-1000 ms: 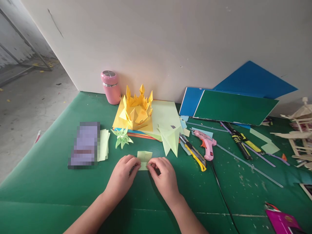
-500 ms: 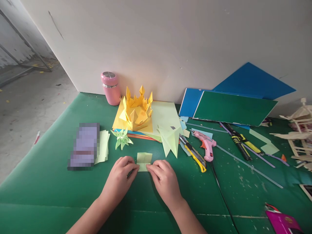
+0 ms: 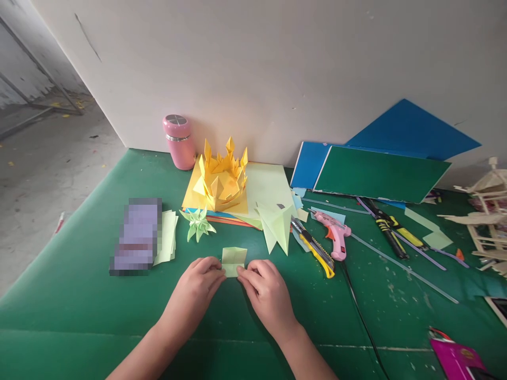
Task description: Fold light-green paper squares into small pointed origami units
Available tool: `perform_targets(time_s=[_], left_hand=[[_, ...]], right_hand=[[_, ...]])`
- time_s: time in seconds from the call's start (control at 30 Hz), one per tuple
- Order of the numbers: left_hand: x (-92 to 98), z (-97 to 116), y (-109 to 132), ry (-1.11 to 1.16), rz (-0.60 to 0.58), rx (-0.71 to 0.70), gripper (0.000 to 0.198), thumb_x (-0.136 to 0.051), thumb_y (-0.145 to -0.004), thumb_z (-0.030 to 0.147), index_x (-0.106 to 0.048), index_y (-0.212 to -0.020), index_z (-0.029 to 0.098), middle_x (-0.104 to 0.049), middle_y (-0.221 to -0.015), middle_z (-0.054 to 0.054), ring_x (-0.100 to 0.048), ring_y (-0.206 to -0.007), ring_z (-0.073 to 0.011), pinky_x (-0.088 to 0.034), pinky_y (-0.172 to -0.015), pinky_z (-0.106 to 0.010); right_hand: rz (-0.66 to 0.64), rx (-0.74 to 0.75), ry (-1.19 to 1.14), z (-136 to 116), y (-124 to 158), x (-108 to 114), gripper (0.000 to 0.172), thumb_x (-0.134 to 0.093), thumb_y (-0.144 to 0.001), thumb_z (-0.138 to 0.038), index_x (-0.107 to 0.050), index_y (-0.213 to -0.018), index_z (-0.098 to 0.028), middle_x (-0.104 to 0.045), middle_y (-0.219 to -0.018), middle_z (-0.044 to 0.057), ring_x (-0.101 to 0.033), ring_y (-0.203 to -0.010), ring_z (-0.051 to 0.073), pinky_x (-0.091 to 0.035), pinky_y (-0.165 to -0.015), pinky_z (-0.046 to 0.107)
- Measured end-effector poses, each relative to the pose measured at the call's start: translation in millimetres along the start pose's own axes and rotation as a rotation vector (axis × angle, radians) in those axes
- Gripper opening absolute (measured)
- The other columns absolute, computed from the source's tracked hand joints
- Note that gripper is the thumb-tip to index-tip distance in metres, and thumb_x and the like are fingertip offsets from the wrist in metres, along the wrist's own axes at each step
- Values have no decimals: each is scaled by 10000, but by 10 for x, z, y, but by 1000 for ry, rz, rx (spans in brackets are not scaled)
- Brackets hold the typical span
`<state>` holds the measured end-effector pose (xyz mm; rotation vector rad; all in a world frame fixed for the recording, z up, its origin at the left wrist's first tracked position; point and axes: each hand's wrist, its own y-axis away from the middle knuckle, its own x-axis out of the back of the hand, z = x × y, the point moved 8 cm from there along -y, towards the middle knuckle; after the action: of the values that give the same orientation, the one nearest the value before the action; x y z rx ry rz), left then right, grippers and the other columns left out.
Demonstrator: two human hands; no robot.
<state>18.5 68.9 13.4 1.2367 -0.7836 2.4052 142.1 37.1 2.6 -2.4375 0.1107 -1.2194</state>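
Observation:
Between my hands is a small pale-green sheet of paper (image 3: 234, 256), creased across its middle, its far half tilted up. My left hand (image 3: 200, 282) pinches its near left edge between thumb and fingers. At the near right edge, my right hand (image 3: 266, 287) pinches the same sheet. Fingertips cover both near corners. Just beyond stands a green folded-paper flower (image 3: 199, 225), and to the right of it a pale-green folded paper piece (image 3: 276, 227) with pointed tips.
Behind is a yellow paper crown (image 3: 222, 182) on stacked coloured sheets, beside a pink flask (image 3: 179, 145). Rightward lie a yellow utility knife (image 3: 315, 250), a corded pink glue gun (image 3: 336, 235) and black-yellow pliers (image 3: 388, 232). Green slips (image 3: 168, 240) sit left, next to a blurred-out object (image 3: 138, 235).
The view has shifted very slightly. Both hands keep their pinch on the paper, with the left fingers moved a touch at its edge.

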Motion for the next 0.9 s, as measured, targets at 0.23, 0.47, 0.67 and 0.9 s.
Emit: perform_targets(time_s=[0.23,0.47,0.67,0.9], left_hand=[[-71,201,21,74,-46,-103,393,-366,-854,17,-666,-1007,219,-699,-957,-55,-646,-846,-190,-574,-744,-308],[-203,276,69,0,-144,-108,445,-351,-790,-38,-608,-1081,179,-664,-1003,-84,-635,-891,-224,-596,-752,-345],[-267,237,90,-51,-246,-92,421,-354,-798,-29,-589,-1077,182,-647,-1019,-75,-621,-918,-225,-584,-779,-372],[-309,249,103,-74,-313,-107,431,-369,-757,-26,-593,-1073,163,-641,-1051,-97,-601,-961,-245,-570,-817,-389]], right_hand=[[-8,-6,-4,-7,-10,15,240,-464,-934,-177,-691,-855,-182,-568,-706,53,-502,-688,184,-449,-592,300],[-13,-11,11,-8,-24,18,260,-461,-939,-187,-695,-828,-171,-563,-690,49,-488,-670,175,-431,-583,292],[9,21,2,-23,-2,59,246,-473,-937,-192,-702,-847,-181,-584,-700,43,-502,-670,167,-430,-592,283],[-48,58,-56,-28,-7,59,228,-493,-924,-206,-688,-809,-177,-593,-730,51,-507,-701,172,-449,-630,292]])
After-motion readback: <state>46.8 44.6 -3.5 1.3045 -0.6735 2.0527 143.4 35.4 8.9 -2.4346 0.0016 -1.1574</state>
